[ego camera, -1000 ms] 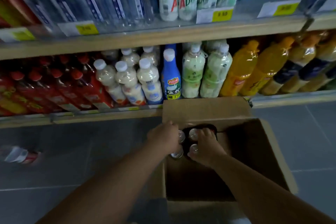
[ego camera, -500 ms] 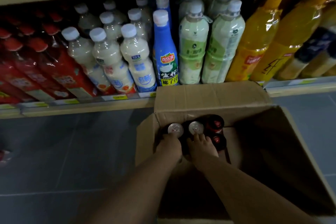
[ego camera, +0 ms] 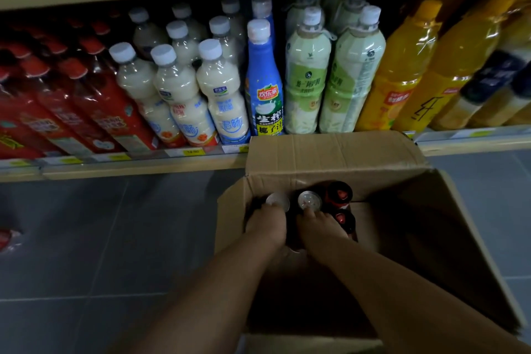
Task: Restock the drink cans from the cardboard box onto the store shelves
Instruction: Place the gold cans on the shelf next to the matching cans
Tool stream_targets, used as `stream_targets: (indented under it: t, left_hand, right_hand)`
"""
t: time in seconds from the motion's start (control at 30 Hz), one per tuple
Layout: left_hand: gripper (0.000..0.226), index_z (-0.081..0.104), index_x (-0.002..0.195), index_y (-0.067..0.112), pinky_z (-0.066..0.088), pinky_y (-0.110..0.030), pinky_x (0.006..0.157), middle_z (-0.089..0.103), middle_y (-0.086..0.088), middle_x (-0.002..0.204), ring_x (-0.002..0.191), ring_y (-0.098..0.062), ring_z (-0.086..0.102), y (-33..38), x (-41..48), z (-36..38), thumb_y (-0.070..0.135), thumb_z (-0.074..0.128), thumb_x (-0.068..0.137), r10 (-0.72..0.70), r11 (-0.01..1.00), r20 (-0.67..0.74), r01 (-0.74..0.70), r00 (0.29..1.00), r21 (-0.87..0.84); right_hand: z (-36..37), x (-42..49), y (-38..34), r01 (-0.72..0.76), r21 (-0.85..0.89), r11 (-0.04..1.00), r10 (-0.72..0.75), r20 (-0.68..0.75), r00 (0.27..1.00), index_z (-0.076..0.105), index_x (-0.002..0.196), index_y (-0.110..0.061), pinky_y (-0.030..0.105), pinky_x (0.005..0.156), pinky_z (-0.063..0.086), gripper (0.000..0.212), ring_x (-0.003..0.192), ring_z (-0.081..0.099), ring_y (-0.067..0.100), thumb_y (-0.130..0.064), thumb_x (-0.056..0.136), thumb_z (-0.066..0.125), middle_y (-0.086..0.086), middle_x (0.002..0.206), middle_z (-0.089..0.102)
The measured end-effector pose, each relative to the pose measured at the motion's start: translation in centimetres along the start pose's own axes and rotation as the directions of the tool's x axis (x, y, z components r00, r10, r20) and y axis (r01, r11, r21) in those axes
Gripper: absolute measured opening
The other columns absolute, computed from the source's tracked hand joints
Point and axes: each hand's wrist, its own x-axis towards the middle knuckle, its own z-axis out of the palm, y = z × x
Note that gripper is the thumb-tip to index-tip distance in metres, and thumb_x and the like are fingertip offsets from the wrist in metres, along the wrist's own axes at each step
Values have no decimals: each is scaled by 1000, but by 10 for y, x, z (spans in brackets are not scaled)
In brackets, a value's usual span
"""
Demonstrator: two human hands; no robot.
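Reaches into cardboard box [ego camera: 330,152] with left hand [ego camera: 267,227] and right hand [ego camera: 321,228], apparently clasping upright drink cans [ego camera: 309,200] from above for a straight lift out.

One cardboard box [ego camera: 330,152], at least four cans [ego camera: 309,200], two hands [ego camera: 268,224]

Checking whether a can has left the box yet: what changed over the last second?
The left hand and right hand slid back onto the nearer cans, uncovering two silver tops; the view dropped closer. No can was lifted or let go. The cardboard box and shelf bottles stayed put.
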Motion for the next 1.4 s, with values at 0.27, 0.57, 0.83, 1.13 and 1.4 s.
stream_targets:
  t: [0.27,0.57,0.83,1.13,1.4]
  left_hand:
    - [27,50,90,20,44,-29,70,60,-6,101,90,-25,59,-4,-67,-131,23,70,73,132,945,-43,-138,990,-296]
    - [25,61,95,10,42,-26,72,49,-5,89,89,-23,52,15,-208,-418,22,69,74,227,903,-240,-296,944,-310]
    - [37,66,106,10,41,-24,70,50,-2,94,87,-19,52,19,-344,-662,23,76,73,271,860,-393,-404,879,-311]
    - [43,59,116,23,45,-26,78,45,8,104,94,-10,50,27,-429,-831,26,76,76,254,815,-529,-473,810,-334]
    - [54,61,116,12,50,-33,82,61,-1,113,97,-16,58,43,-436,-900,33,79,69,73,837,-621,-386,780,-387]
  right_hand:
    - [-120,-71,10,26,171,985,4,-174,985,42,122,-20,41,93,46,65,114,46,37,-41,68,72,10,125,33]
    - [-375,-237,-10,32,283,959,100,-441,892,41,118,-21,39,88,43,62,110,46,36,-38,64,66,8,113,45]
    - [-596,-385,-43,123,371,920,158,-642,750,54,119,-15,32,85,36,61,111,48,35,-25,62,74,13,114,53]
    - [-762,-485,-63,300,389,871,146,-787,599,53,126,-4,27,90,39,57,120,44,34,-18,72,68,19,118,55]
    - [-843,-492,-44,429,367,825,104,-846,523,45,134,-14,34,96,44,71,119,51,27,-22,70,75,10,126,53]
